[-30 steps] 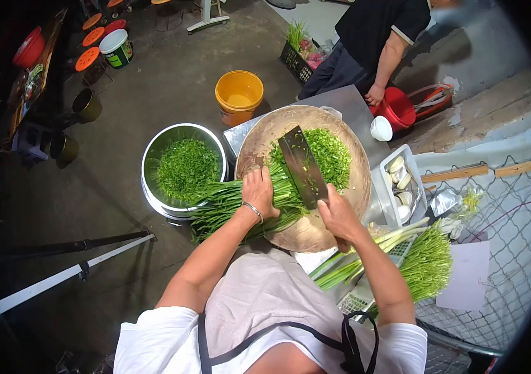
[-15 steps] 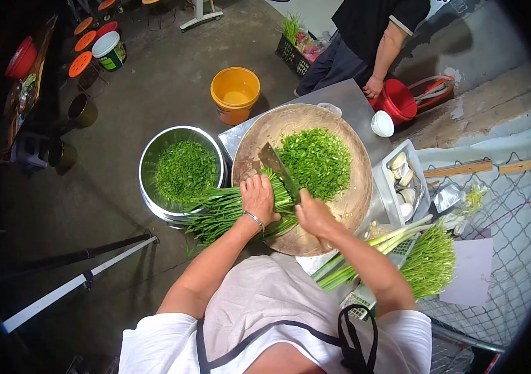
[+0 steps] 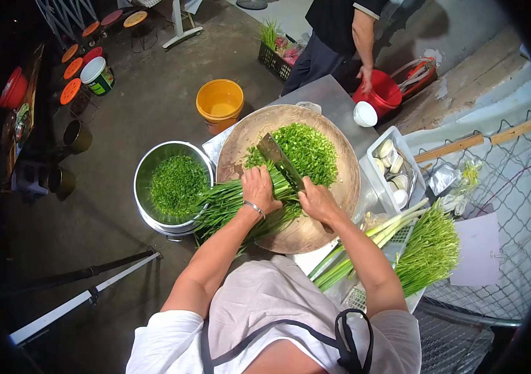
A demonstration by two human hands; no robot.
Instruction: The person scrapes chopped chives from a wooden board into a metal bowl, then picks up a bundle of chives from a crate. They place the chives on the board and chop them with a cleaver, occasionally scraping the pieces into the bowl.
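Observation:
My left hand (image 3: 260,189) presses down on a thick bunch of garlic chives (image 3: 223,202), whose long ends hang off the left side of a round wooden chopping board (image 3: 349,199). In my right hand (image 3: 318,201) is a cleaver (image 3: 281,161), its handle gripped and its broad blade beside the cut end of the bunch. Bits of green cling to the blade. A heap of chopped chives (image 3: 309,151) lies on the board beyond the cleaver. Left of the board, a steel pot (image 3: 142,202) holds more chopped greens (image 3: 179,185).
A plastic tray (image 3: 416,181) of pale dishes stands right of the board. Scallions (image 3: 365,242) and uncut green stalks (image 3: 428,249) lie nearer me. A yellow bucket (image 3: 220,106) sits on the floor ahead. Another person (image 3: 334,43) stands by a red bucket (image 3: 382,93) and white bowl (image 3: 365,115).
My view has shifted, so the scene sits further left. The cleaver has moved slightly relative to the bunch and chopped heap. The other person's hand is now over the red bucket.

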